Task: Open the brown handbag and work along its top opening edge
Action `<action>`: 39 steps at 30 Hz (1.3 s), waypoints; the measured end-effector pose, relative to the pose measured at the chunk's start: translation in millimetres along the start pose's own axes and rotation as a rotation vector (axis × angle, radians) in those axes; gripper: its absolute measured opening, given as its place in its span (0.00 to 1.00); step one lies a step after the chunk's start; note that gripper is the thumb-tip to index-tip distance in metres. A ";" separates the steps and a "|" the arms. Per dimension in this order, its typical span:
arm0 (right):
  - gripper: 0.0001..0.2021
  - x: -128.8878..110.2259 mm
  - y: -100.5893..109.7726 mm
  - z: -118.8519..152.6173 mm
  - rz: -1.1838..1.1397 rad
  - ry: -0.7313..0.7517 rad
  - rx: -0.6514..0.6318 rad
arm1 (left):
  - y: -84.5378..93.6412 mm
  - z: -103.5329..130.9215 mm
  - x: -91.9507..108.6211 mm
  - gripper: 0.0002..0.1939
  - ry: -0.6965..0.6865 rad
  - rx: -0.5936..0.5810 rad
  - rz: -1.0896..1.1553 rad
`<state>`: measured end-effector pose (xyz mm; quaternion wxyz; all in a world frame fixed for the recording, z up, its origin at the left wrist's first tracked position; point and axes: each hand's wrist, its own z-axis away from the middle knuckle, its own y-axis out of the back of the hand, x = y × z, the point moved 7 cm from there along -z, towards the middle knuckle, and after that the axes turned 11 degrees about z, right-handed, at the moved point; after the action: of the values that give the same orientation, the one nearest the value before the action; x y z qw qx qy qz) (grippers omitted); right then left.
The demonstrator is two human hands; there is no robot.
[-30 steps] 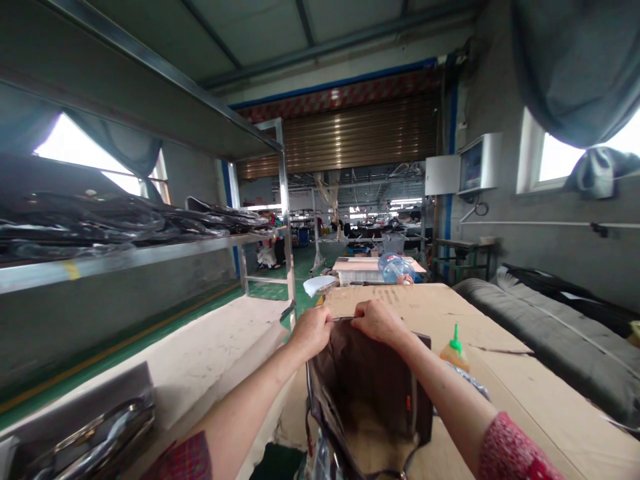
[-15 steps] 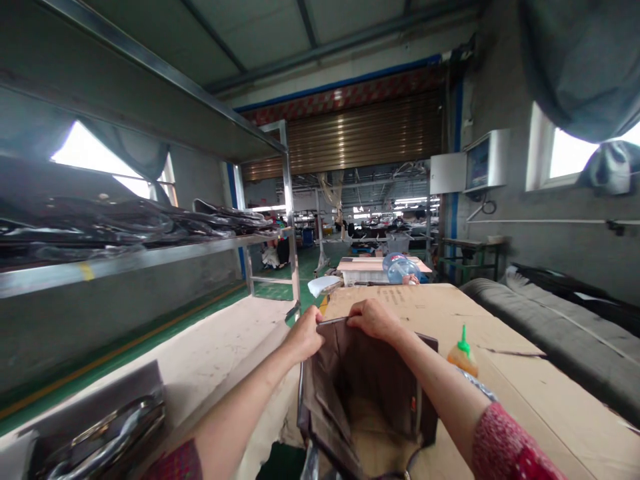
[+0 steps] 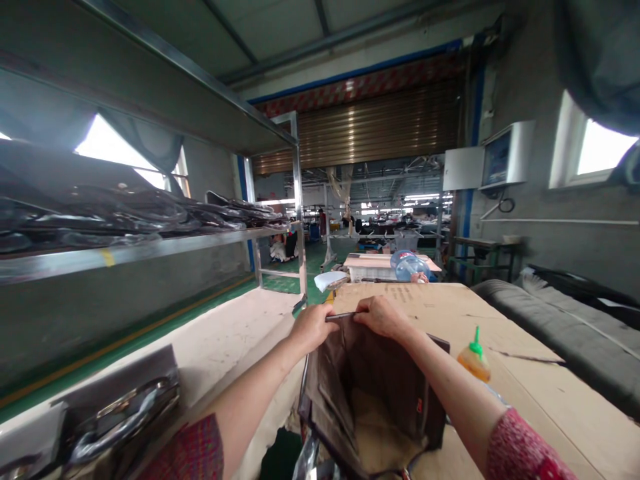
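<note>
A dark brown bag [image 3: 385, 373] stands with its mouth facing me on the cardboard-covered table, its lining and tan bottom showing. My left hand [image 3: 311, 328] pinches the far top edge near its left corner. A short way to the right, my right hand [image 3: 383, 316] grips the same edge, thumb inside and fingers over the rim. A thin dark strap or handle loops at the near side of the bag. Clear plastic wrap [image 3: 307, 460] shows by its lower left.
The cardboard tabletop [image 3: 530, 393] carries a glue bottle [image 3: 474, 357] with a green nozzle. Left, a box [image 3: 120, 383] holds plastic-wrapped handles on a pale surface. A metal rack [image 3: 150, 247] bears plastic-wrapped dark goods. A grey fabric roll [image 3: 555, 340] lies right; a blue water jug [image 3: 410, 265] lies beyond.
The view has turned slightly left, so surroundings sit further right. Both hands keep hold of the bag's far edge, and the right hand has come slightly nearer the left.
</note>
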<state>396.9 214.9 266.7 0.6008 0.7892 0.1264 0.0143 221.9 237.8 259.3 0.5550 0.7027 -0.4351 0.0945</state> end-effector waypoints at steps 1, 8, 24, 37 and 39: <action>0.11 -0.1 0.4 0.5 -0.001 0.002 0.002 | 0.8 -0.3 1.5 0.04 -0.008 0.002 -0.017; 0.12 0.1 0.9 1.7 -0.009 0.004 0.005 | 4.7 0.4 1.8 0.01 -0.002 0.007 -0.071; 0.12 -26.0 -4.4 -13.4 0.001 0.068 0.024 | 0.1 -4.0 -7.6 0.03 0.044 -0.002 0.033; 0.09 -32.0 -13.6 -13.2 -0.072 0.206 -0.016 | -4.2 -6.9 -16.4 0.07 0.079 -0.092 0.310; 0.09 -32.2 -12.8 -13.4 -0.073 0.200 -0.011 | 0.4 -1.9 -24.9 0.19 0.129 -0.116 0.393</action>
<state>361.0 223.7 262.4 0.5898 0.7753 0.2142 0.0716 207.3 252.0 245.0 0.5923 0.5636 -0.5319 0.2204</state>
